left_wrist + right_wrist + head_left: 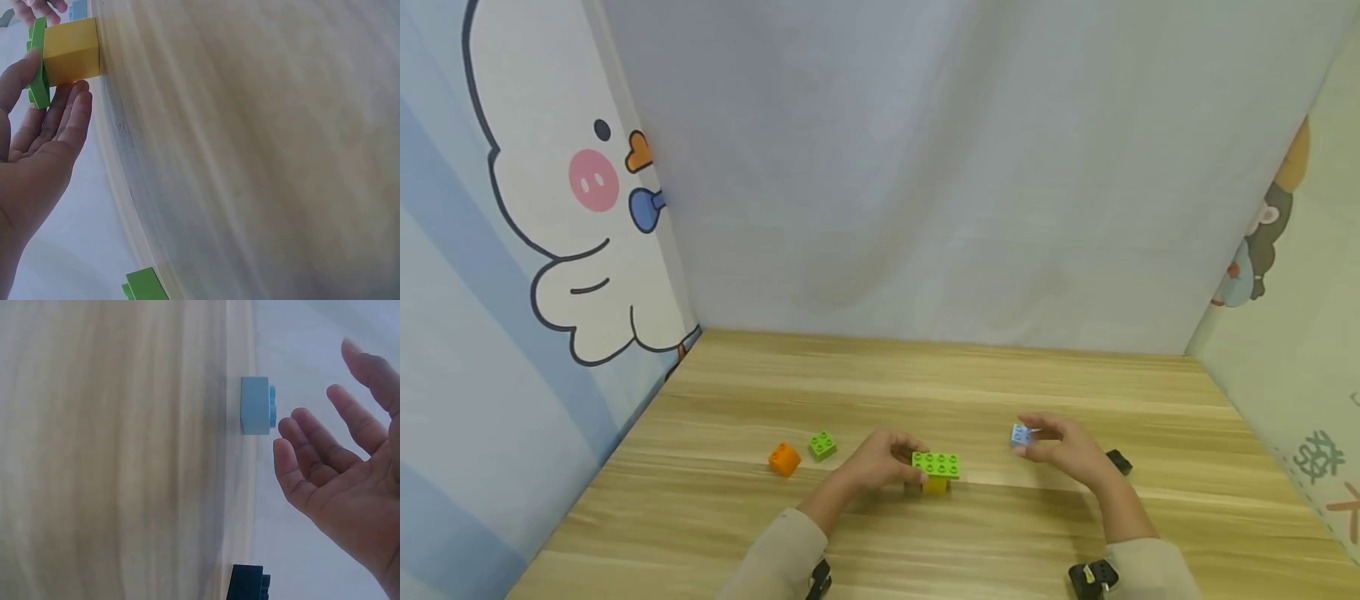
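My left hand (878,460) pinches the edge of a flat bright-green building brick (936,465) with two rows of studs. This green brick sits on top of a yellow brick (72,51), which stands on the table. In the left wrist view, the thumb lies against the green brick and the other fingers reach beside the yellow one. To the right, a light-blue brick (1019,435) with studs up rests on the table. My right hand (1066,452) hovers around it with fingers spread and slightly bent; a gap shows between fingertips and brick in the right wrist view (337,456).
On the left of the wooden table (715,533) lie an orange brick (785,459) and a small green brick (822,445). A black brick (1119,462) sits right of my right wrist. A pale curtain (925,183) hangs behind the table, with printed curtains at both sides.
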Available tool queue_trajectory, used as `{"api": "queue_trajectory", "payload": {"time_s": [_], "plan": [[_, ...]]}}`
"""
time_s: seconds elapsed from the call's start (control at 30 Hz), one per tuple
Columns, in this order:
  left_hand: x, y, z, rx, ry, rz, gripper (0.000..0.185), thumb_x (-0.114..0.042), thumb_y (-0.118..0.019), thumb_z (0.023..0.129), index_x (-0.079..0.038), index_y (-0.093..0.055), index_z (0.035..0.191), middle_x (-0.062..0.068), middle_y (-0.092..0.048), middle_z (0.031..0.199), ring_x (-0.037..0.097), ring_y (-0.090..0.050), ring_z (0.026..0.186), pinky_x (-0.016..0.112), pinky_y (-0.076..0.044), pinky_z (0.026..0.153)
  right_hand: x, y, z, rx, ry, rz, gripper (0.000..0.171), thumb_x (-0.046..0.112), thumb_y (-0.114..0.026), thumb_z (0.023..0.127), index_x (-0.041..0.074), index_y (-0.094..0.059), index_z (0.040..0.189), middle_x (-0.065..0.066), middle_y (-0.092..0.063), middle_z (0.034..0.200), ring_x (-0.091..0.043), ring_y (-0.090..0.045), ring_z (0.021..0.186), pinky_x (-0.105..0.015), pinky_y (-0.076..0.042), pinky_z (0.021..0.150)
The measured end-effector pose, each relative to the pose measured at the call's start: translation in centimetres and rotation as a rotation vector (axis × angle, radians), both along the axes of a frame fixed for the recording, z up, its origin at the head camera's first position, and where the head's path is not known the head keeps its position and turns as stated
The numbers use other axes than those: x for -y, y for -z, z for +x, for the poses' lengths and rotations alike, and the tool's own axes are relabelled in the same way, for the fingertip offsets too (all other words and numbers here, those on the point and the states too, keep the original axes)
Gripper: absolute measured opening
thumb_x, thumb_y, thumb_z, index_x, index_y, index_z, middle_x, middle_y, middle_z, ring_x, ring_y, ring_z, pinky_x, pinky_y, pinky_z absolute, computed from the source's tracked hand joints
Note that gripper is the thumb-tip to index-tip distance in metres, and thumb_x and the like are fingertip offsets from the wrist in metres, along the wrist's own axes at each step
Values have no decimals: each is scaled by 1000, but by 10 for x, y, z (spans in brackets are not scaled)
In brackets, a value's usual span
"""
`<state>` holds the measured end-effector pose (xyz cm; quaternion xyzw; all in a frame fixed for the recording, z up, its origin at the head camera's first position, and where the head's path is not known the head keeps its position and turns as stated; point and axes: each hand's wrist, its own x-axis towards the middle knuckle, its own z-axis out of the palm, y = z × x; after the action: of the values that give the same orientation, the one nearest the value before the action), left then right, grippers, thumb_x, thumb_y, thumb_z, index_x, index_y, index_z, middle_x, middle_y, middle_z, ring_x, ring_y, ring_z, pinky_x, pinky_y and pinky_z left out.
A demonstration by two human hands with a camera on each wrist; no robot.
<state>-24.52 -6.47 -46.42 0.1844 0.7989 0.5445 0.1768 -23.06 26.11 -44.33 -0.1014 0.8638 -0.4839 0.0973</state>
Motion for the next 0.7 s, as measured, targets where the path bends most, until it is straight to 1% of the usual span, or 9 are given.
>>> {"api": "queue_trajectory", "payload": {"time_s": [0.17,0.27,0.37,0.47,0.7], "plan": [[-1,-1,2,4,16,6,39,4,-81,83,8,-69,120,14,-74,108,22,-70,98,35,-58,90,-8,6,-3,-29,1,13,64,17,-71,97,-12,-45,147,-35,-51,145,-43,-60,120,-50,-56,93],[-1,-1,1,4,20,11,39,4,-80,84,8,-69,120,15,-74,107,22,-70,98,35,-58,89,-10,8,-7,-30,17,27,64,17,-71,97,-12,-45,148,-35,-50,145,-46,-59,122,-53,-54,95],[0,0,1,-1,16,9,38,4,-80,84,8,-69,120,14,-74,106,22,-71,97,35,-58,89,-10,8,-11,-26,32,44,64,17,-71,97,-12,-45,147,-35,-50,145,-50,-55,126,-57,-52,99],[1,1,0,-10,17,8,38,5,-80,84,9,-69,120,14,-74,105,22,-71,97,35,-58,89,-9,7,-15,-12,51,52,64,16,-72,97,-12,-45,147,-35,-51,145,-52,-51,130,-59,-50,100],[1,1,-2,-18,22,5,38,5,-80,84,8,-70,119,14,-75,106,23,-71,98,35,-59,89,-9,11,-23,6,88,56,63,12,-73,94,-14,-47,145,-38,-53,140,-51,-54,126,-60,-48,101]]}}
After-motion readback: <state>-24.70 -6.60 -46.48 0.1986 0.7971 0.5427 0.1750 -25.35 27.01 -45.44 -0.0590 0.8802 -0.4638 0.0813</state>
